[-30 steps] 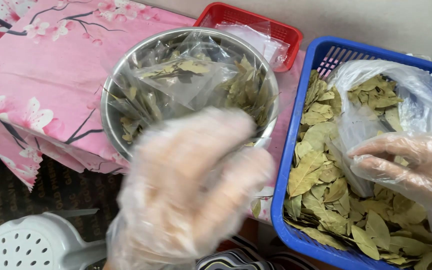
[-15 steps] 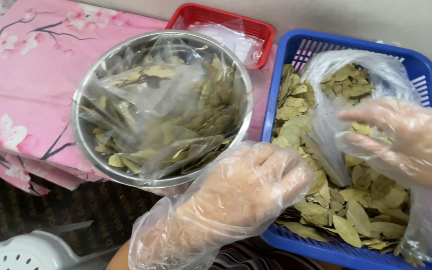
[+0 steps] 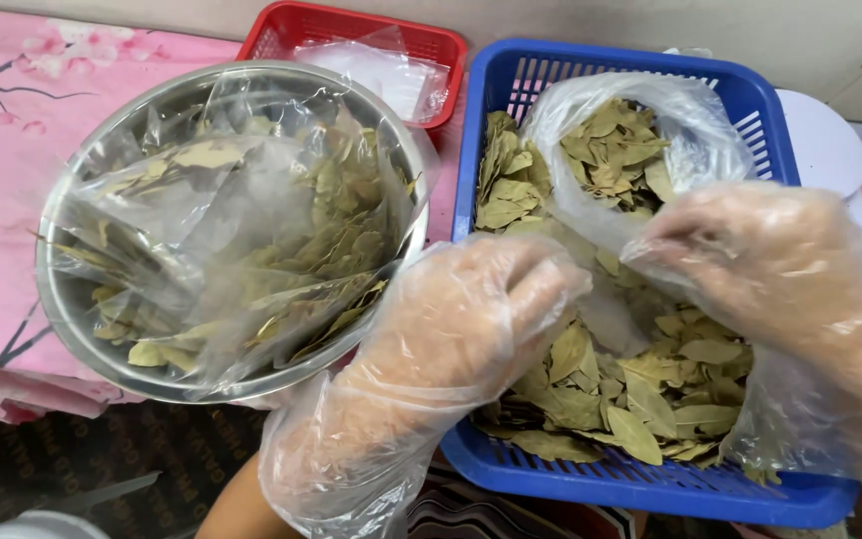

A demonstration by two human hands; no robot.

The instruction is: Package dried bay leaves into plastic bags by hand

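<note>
The gloved left hand, fingers curled, reached into the blue basket of dried leaves. The gloved right hand gripped the clear bag, mouth facing away, long axis front-to-back. Beyond left: steel bowl; red basket.

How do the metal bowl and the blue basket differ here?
The metal bowl is round with solid shiny walls; the blue basket is rectangular plastic with slotted sides. In the bowl the leaves lie inside clear bags; in the basket many lie loose beside one open bag. Both gloved hands, left hand and right hand, are over the basket, not the bowl. Both hold dried green leaves.
</note>
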